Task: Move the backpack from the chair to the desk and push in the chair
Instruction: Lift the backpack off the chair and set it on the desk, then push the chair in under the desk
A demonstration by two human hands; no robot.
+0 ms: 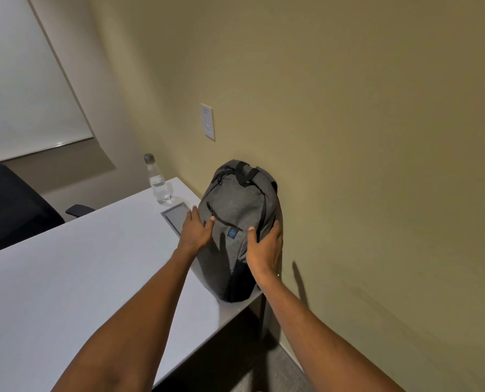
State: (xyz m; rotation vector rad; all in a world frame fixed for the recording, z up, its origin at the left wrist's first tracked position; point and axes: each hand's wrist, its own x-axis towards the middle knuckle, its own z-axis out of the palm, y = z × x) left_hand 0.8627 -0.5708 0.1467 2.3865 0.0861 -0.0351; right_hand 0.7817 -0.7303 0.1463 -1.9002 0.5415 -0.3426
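Steadying the grey backpack (237, 222) is what both hands are about: it stands upright at the near corner of the white desk (66, 278), its back leaning on the tan wall (348, 137). The left hand (196, 229) lies flat and open on the pack's left flank, fingers spread; the right hand (265, 250) cups the right flank, open too, pressing rather than gripping. I judge this two-sided hold keeps the soft bag from slumping off the edge — its base sits close to the corner. Just beyond the left hand lies a grey tablet (176, 217), and farther off a clear water bottle (158, 179). A dark office chair (12, 205) stands well left — whether it is the one to push in, I cannot tell.
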